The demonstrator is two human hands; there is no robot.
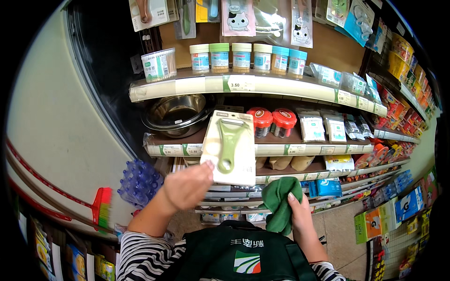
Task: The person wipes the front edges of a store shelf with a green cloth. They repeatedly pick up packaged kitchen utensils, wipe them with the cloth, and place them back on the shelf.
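Note:
My left hand [190, 184] grips the lower left corner of a packaged green peeler [228, 147], a vegetable peeler on a pale backing card. The pack is held up in front of the middle shelf and hides part of it. In my right hand [300, 214] is a bunched green cloth [281, 203], pinched between thumb and fingers, and it hangs down over the dark apron [218, 253]. Behind the pack stand a stainless steel basin [175, 116] on the left and two red-lidded jars [284, 121] on the right.
Several toothpick and cotton swab tubs [241, 58] line the upper shelf [197, 84]. Blister-packed utensils [239, 17] hang above. A red broom [100, 205] and shrink-wrapped bottles [140, 184] stand on the left. More stocked shelving [404, 84] curves along the right, above a tiled floor [341, 228].

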